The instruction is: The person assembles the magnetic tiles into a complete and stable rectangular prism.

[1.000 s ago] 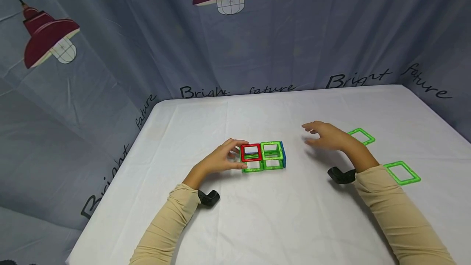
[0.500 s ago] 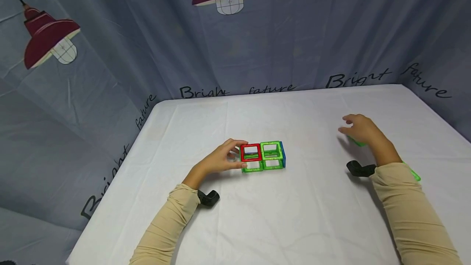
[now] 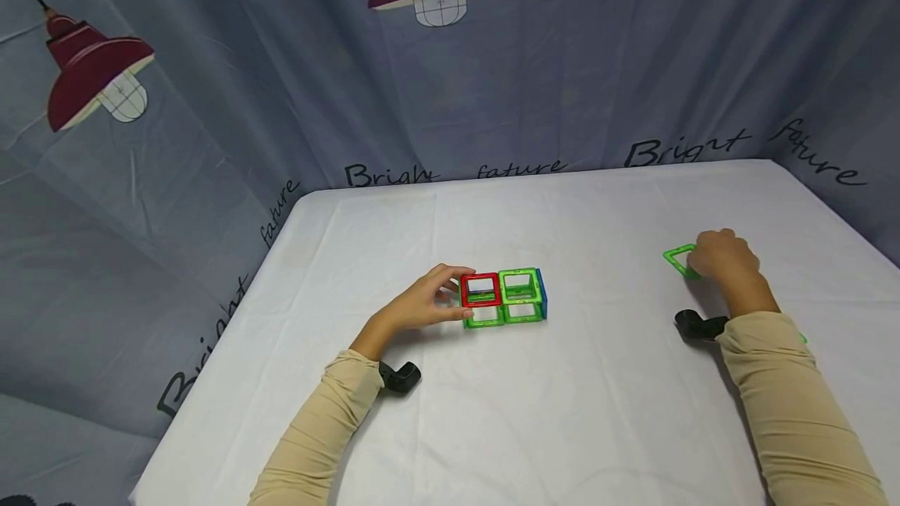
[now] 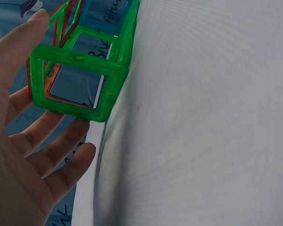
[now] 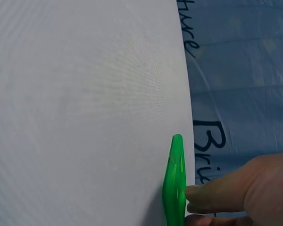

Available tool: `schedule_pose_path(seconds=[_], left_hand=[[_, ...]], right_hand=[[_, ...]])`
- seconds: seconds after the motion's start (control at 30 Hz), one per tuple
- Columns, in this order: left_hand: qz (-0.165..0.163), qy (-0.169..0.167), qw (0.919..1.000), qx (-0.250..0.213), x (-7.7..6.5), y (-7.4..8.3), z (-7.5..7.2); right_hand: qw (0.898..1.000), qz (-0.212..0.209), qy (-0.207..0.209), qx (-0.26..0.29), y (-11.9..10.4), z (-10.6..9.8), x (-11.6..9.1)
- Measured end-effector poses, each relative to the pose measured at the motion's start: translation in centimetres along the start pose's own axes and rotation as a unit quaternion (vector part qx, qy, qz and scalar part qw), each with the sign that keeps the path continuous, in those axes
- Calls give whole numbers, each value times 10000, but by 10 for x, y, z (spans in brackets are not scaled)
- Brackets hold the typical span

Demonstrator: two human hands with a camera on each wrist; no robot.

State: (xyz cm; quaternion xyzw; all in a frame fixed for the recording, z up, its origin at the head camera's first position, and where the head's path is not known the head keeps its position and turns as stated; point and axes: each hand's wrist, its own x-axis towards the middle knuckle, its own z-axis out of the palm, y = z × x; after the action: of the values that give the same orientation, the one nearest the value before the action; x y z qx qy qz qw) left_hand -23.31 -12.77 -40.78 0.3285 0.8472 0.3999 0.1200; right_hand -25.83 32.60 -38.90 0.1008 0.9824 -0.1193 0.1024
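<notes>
My left hand [image 3: 415, 304] grips the left end of a boxy structure of magnetic tiles [image 3: 520, 303], thumb at the near side and fingers behind. Green frames make up most of it, with a red square tile [image 3: 481, 305] on top and a blue tile [image 3: 542, 295] at the right end. The left wrist view shows the thumb against the green frame [image 4: 68, 55]. Over on the right, my right hand [image 3: 724, 260] pinches a green square tile [image 3: 680, 267], partly covered by the fingers. In the right wrist view that tile [image 5: 174, 183] appears nearly edge-on at the fingertips.
A sliver of another green tile [image 3: 804, 339] shows beside the right sleeve [image 3: 787, 389]. Everything lies on a white-covered table [image 3: 562, 412]. A grey-blue curtain [image 3: 562, 84] hangs behind and along the left side.
My right hand has moved right, away from the structure, and come down onto the far green tile, its fingers now closing on it. The left hand and structure have stayed in place.
</notes>
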Motion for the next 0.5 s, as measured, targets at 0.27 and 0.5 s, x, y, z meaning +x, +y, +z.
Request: schedule_pose_path(seconds=[0.27, 0.5], left_hand=[[-48, -118, 9999, -21, -8, 32, -9], [-63, -137, 9999, -17, -11, 40, -11]], right_hand=[[9999, 169, 35, 3, 2, -2, -3], [10000, 28, -76, -27, 2, -3, -4]])
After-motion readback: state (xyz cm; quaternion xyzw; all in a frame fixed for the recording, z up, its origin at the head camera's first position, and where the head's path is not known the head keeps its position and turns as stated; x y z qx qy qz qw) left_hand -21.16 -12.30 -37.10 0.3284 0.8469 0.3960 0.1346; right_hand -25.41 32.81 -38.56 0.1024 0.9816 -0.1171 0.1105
